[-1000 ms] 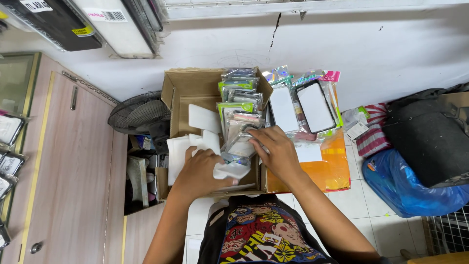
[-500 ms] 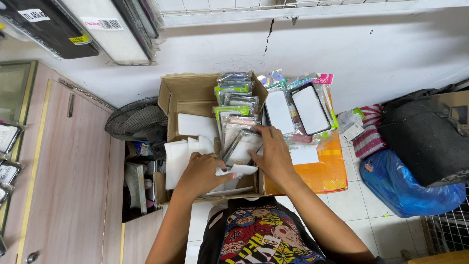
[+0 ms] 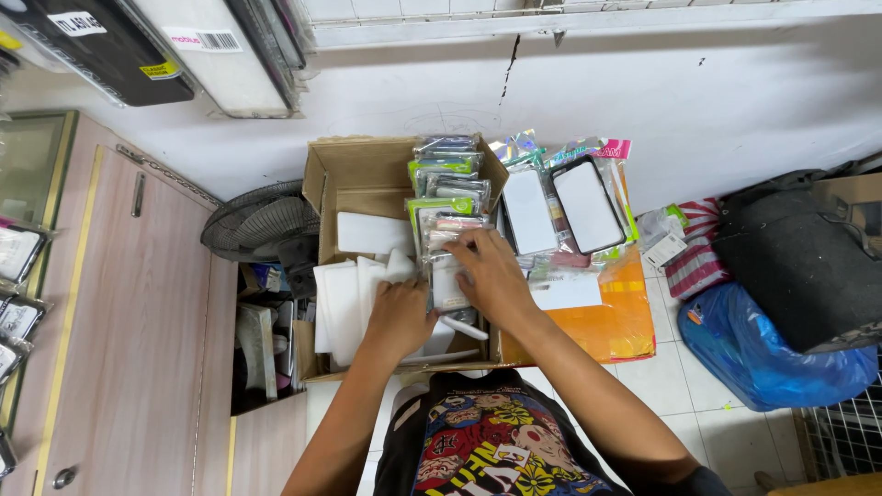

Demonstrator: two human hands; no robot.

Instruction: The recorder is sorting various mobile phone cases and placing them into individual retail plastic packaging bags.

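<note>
An open cardboard box stands on the floor in front of me, holding a row of clear-packaged phone cases on its right side and white flat packets on its left. My left hand rests on the white packets and grips the edge of a clear packet at the front of the row. My right hand lies over the same packet from the right, fingers curled on it.
More packaged cases lean against the box's right side, above an orange bag. A fan stands left of the box, beside a wooden cabinet. A blue bag and a black bag lie at right.
Both hands have stayed in the box. The right hand has shifted up and right along the row of packets; the left hand has closed in on the front packet.
</note>
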